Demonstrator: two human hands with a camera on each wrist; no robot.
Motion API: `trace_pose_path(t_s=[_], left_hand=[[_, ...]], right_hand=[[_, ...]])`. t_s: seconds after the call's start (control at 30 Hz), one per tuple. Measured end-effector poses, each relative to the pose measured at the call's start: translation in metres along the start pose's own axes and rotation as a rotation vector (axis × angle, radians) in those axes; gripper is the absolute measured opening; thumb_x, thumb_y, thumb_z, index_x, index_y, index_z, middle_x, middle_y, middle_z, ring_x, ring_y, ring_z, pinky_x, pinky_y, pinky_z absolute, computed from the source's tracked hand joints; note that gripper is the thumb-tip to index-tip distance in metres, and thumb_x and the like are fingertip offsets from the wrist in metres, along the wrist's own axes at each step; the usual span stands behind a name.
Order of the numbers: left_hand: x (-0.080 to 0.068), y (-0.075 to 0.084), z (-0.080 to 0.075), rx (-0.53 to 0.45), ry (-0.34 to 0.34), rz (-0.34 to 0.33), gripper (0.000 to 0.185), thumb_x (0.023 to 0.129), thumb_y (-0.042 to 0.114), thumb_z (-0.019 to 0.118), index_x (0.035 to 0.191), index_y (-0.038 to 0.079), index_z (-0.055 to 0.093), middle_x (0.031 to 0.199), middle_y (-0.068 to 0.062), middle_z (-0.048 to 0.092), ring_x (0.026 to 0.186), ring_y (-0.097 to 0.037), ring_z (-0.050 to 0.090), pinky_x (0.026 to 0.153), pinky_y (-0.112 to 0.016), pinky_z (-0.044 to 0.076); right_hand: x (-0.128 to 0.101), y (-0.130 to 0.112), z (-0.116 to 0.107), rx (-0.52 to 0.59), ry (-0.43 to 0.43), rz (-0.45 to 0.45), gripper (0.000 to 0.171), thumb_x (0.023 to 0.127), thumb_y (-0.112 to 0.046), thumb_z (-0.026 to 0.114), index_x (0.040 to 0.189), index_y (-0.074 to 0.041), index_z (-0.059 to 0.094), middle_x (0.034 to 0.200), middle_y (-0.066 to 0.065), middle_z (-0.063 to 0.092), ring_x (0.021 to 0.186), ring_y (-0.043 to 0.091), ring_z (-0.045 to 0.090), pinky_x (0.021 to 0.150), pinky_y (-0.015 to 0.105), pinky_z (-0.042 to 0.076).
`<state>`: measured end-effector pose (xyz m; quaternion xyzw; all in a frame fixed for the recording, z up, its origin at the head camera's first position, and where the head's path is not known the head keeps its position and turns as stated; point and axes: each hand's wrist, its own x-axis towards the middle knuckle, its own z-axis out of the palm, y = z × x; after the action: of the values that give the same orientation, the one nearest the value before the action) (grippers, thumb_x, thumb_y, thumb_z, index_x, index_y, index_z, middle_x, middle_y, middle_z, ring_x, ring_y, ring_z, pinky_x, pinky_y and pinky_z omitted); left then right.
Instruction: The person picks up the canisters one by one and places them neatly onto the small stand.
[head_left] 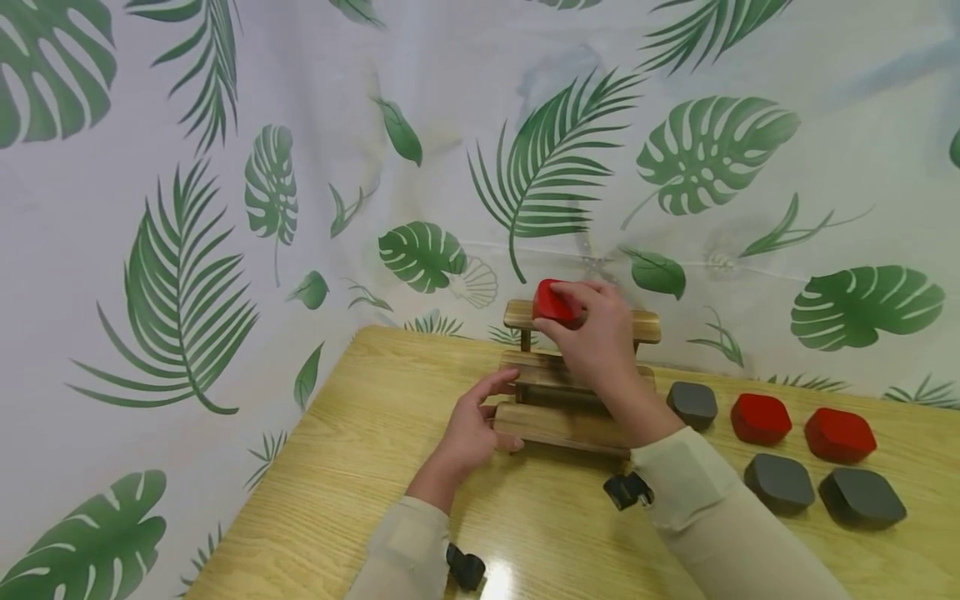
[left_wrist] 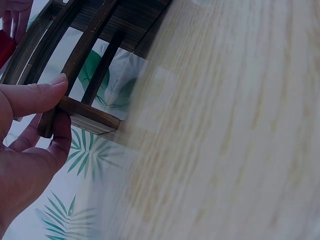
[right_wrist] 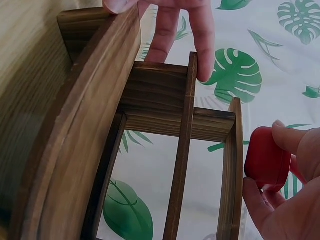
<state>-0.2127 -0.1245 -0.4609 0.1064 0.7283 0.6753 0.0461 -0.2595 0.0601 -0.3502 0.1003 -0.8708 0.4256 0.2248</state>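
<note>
A three-tier wooden step stand [head_left: 562, 427] stands on the table close to the patterned backdrop. My left hand [head_left: 468, 429] grips the left end of its lowest step; in the left wrist view the thumb lies on one face of the step [left_wrist: 82, 57], with fingers curled behind it. My right hand [head_left: 603, 337] pinches a small red rounded-square case [head_left: 551, 302] between thumb and fingers at the top step [head_left: 647, 327], left of its middle. In the right wrist view the red case [right_wrist: 265, 157] sits right at that step's edge [right_wrist: 234, 165].
Right of the stand lie more rounded-square cases on the wooden table [head_left: 315, 500]: a grey case [head_left: 692, 404], a red case [head_left: 761, 417] and another red case [head_left: 840, 433] behind, two grey cases [head_left: 780, 482] in front. A leaf-print cloth [head_left: 450, 183] hangs behind and at left.
</note>
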Motion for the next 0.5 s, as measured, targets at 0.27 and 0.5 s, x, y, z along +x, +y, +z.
trace_pose_path(t_s=[0.27, 0.5], left_hand=[[-0.0005, 0.0018, 0.0005, -0.015, -0.007, 0.016, 0.097, 0.066, -0.03, 0.074, 0.142, 0.027, 0.055, 0.134, -0.011, 0.052, 0.093, -0.032, 0.059, 0.068, -0.036, 0.055], [0.0001, -0.0006, 0.0002, -0.026, -0.008, 0.021, 0.099, 0.064, -0.032, 0.073, 0.143, 0.025, 0.054, 0.135, -0.013, 0.052, 0.094, -0.033, 0.06, 0.069, -0.037, 0.055]], right_hand=[[0.0019, -0.0024, 0.0058, -0.016, -0.026, 0.038, 0.051, 0.082, -0.024, 0.085, 0.129, -0.015, 0.068, 0.128, 0.014, 0.053, 0.117, 0.035, 0.049, 0.085, 0.05, 0.053], [0.0027, -0.0044, 0.0101, -0.034, -0.023, 0.0, 0.049, 0.082, -0.024, 0.085, 0.127, -0.012, 0.07, 0.124, 0.016, 0.054, 0.114, 0.035, 0.051, 0.086, 0.049, 0.053]])
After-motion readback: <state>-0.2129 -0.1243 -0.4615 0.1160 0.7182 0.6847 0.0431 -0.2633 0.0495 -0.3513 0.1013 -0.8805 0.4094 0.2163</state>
